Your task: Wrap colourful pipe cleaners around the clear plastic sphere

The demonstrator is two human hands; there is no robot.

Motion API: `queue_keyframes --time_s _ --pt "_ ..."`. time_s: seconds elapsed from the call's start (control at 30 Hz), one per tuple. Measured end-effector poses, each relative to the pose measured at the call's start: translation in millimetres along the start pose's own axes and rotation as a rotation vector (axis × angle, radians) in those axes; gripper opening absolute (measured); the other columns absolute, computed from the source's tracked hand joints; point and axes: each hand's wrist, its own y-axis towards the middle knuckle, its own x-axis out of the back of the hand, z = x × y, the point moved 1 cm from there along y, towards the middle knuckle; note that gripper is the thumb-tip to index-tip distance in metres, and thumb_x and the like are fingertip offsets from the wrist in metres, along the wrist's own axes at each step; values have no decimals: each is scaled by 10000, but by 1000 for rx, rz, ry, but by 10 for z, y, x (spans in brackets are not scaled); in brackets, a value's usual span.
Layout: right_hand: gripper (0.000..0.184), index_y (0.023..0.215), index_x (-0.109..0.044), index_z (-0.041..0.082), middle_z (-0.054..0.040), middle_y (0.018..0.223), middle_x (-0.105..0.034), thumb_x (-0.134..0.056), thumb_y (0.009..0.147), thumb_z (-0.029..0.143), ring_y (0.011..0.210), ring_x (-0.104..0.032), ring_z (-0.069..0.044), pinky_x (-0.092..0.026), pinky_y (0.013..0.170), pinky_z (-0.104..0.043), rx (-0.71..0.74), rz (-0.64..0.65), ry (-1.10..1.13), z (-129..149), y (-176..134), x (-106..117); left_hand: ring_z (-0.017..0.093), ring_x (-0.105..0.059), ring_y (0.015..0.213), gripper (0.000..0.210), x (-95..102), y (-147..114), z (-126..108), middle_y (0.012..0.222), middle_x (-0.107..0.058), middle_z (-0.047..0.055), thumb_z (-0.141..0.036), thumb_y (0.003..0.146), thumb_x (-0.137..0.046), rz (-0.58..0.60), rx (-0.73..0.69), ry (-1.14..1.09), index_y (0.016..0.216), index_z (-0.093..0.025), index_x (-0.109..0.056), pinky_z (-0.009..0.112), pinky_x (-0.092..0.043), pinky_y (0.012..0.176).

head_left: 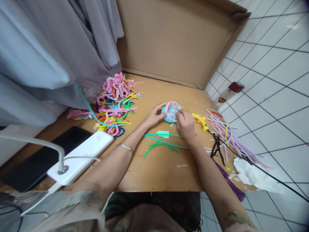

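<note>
A small clear round cup (171, 113), wrapped in turquoise pipe cleaner with a pink one along its rim, is tilted with its opening toward me above the middle of the table. My left hand (155, 115) grips its left side between thumb and fingers. At the right edge of the cup, my right hand (185, 121) is closed in a pinch; whatever its fingertips hold is hidden. Long turquoise pipe cleaners (166, 144) lie below the hands, along with a twisted green pipe cleaner (154, 146) and a pale green piece (163, 134).
A yellow glue gun (201, 121) lies right of my right hand, its black cord (263, 172) trailing away. Lilac pipe cleaners (229, 138) and white tissue (253, 174) are farther right. Left are a colourful pipe-cleaner heap (116, 103) and a white power bank (82, 156). Cardboard (178, 42) stands behind.
</note>
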Motion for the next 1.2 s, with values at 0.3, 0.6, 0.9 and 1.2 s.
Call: queue_keyframes --time_s 0.3,0.6,0.9,1.2 --pt "288 949 -672 140 -151 920 -698 -389 1005 140 853 -596 -214 -465 772 -339 54 -5 -24 -46 -27 -79 242 -639 1147 592 -25 -17 -21 1264 -679 122 -280 739 -727 -5 7 -24 1305 -149 -614 393 -485 1048" --pt "321 994 -675 126 -173 951 -687 -355 1005 148 866 -594 -225 -467 778 -364 1 10 -44 -36 -69 -189 226 -652 1119 565 -21 -1 -3 1241 -697 105 -230 725 -707 -15 13 -19 1279 -152 -628 383 -481 1052" --pt "286 964 -669 121 -167 937 -689 -385 996 120 821 -566 -213 -439 753 -342 10 -23 -144 7 -44 -213 243 -631 1182 573 -24 2 -15 1295 -673 120 -242 721 -712 4 -3 -37 1280 -147 -625 395 -468 1074" --pt "299 1025 -656 119 -196 1056 -667 -362 1003 169 962 -571 -240 -465 856 -376 -20 38 -13 91 9 -143 224 -661 1083 579 16 17 14 1251 -692 108 -290 730 -716 -43 12 3 1288 -160 -630 359 -513 991"
